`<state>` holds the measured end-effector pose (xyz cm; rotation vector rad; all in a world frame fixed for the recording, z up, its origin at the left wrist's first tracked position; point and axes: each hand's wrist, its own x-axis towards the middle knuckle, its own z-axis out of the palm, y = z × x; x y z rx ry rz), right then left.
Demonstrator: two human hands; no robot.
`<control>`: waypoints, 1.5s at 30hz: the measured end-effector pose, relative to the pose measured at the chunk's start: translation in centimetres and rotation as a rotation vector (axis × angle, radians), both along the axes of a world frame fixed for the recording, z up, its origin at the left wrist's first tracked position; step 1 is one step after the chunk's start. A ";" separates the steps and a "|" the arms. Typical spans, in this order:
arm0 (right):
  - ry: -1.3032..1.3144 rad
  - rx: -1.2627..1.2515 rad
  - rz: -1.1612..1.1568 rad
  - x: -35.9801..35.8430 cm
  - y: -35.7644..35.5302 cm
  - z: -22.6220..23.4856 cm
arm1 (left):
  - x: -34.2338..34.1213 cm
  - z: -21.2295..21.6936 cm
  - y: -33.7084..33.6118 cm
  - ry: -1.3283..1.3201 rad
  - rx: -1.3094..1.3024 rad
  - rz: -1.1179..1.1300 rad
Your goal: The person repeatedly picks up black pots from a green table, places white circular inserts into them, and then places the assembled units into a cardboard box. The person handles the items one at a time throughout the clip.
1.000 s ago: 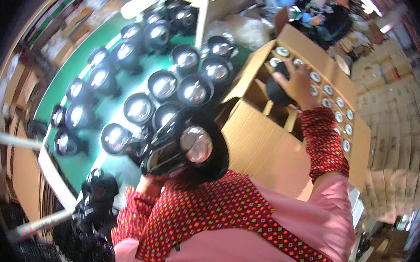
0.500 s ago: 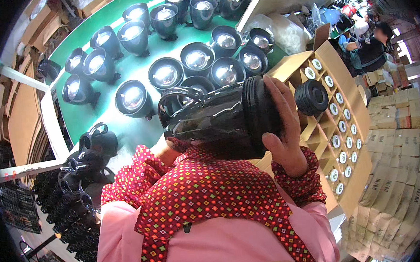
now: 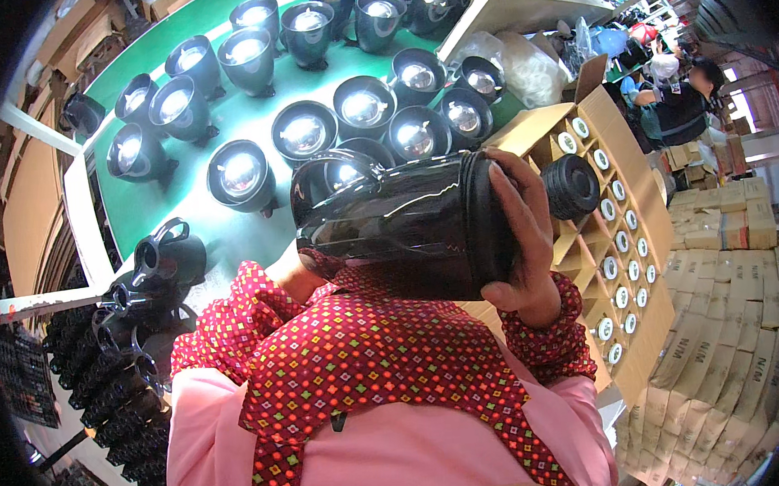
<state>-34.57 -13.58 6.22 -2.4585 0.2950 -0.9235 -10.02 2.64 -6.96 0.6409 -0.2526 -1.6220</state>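
A glossy black jug (image 3: 388, 220) lies on its side in front of my chest, its handle (image 3: 335, 167) toward the far left. My left hand (image 3: 297, 275) holds it from below at the left end, fingers mostly hidden behind the body. Across the wide black round end piece (image 3: 490, 227) at the jug's right end, my right hand (image 3: 527, 242) is spread and bent, thumb low and fingers high, gripping it. Just right of that hand, a black ribbed round cap (image 3: 571, 187) sits over the open carton.
Several black vessels with shiny silver insides (image 3: 242, 174) stand on the green table (image 3: 196, 189). The divided carton (image 3: 646, 225) at right holds several white-topped pieces. Black handled jugs (image 3: 169, 254) are at left. Stacked cartons (image 3: 728, 310) and a person (image 3: 678, 110) are farther right.
The ridged band at the jug's right end no longer shows; the smooth rim of the end piece is there instead. My right hand has shifted slightly left and the view has moved a little.
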 end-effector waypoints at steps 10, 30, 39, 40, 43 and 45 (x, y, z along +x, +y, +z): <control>-0.176 0.033 -0.128 -0.2 0.2 0.6 | 0.7 0.0 -0.2 -0.032 -0.028 0.012; -0.193 0.155 -0.003 0.2 -0.2 -1.2 | 1.1 -1.5 -3.7 -0.074 -0.179 0.112; -0.252 0.916 -0.059 1.2 1.5 -0.5 | 3.2 3.1 -4.9 -0.873 -0.333 0.383; -0.247 0.933 -0.092 1.2 1.6 -0.5 | 3.3 4.2 -4.6 -1.211 -0.359 0.368; -0.257 0.853 -0.137 1.0 1.4 -0.9 | 2.9 4.7 -4.7 -1.011 -0.422 0.387; -0.278 0.774 -0.135 0.7 1.7 -1.3 | 3.4 4.8 -4.9 -1.078 -0.408 0.335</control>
